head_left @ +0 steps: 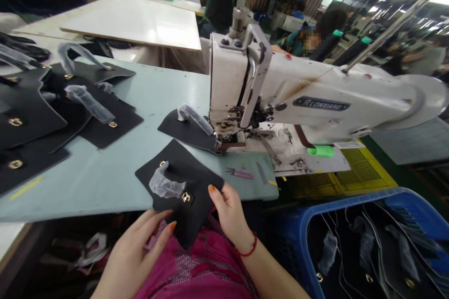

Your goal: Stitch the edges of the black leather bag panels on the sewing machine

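Observation:
My right hand [228, 210] grips the right edge of a black leather panel [189, 182] that hangs over the table's near edge, thumb on top. The panel carries a plastic-wrapped strap [164, 186] and a gold ring fitting [185, 196]. My left hand [140, 247] rests below the panel's lower left edge, fingers loosely curled, thumb touching the leather. A second black panel [187, 128] with a wrapped strap lies under the presser foot of the white sewing machine [280, 93].
Several black panels [52, 117] with gold fittings are stacked on the left of the pale blue table [105, 173]. Pink thread snips [240, 174] lie near the machine. A blue crate [368, 243] of panels stands at the lower right, a yellow crate [354, 173] behind it. Other people work at the back.

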`<state>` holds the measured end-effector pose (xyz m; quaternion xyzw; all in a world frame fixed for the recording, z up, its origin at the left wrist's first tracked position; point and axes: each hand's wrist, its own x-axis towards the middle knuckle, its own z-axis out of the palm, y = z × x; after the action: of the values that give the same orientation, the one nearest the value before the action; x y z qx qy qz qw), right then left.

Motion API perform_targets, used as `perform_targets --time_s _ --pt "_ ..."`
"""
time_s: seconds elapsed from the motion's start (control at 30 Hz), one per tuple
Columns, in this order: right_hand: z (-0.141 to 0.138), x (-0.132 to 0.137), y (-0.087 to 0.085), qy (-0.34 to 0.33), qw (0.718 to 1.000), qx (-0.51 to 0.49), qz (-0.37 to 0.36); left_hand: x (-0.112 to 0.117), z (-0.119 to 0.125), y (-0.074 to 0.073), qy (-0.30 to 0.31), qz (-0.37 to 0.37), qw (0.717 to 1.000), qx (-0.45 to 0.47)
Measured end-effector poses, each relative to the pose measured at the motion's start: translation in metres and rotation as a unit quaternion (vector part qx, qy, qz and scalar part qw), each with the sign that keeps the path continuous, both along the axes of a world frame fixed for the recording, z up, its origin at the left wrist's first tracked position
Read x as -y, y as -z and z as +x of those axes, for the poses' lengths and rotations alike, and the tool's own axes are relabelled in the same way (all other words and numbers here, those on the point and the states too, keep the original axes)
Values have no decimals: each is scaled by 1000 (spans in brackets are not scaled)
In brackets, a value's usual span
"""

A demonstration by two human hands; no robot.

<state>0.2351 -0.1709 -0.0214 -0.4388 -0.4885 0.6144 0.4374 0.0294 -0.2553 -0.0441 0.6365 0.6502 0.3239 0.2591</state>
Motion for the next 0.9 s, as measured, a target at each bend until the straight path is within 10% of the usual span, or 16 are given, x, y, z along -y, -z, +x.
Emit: perform_targets --time_s 0.17,0.4,0.63,0.9 --pt "-11 10 -15 -51 998 -36 -3 -9 23 -28 59 144 986 -68" --pt "-44 2 0 -143 980 -106 85 -15 30 -25 14 107 988 111" --pt "-60 3 -23 -108 948 137 265 -16 14 -33 -39 122 991 26" --pt "-61 -5 -61 -136 794 276 525 -7 -35 -90 27 186 945 -267"
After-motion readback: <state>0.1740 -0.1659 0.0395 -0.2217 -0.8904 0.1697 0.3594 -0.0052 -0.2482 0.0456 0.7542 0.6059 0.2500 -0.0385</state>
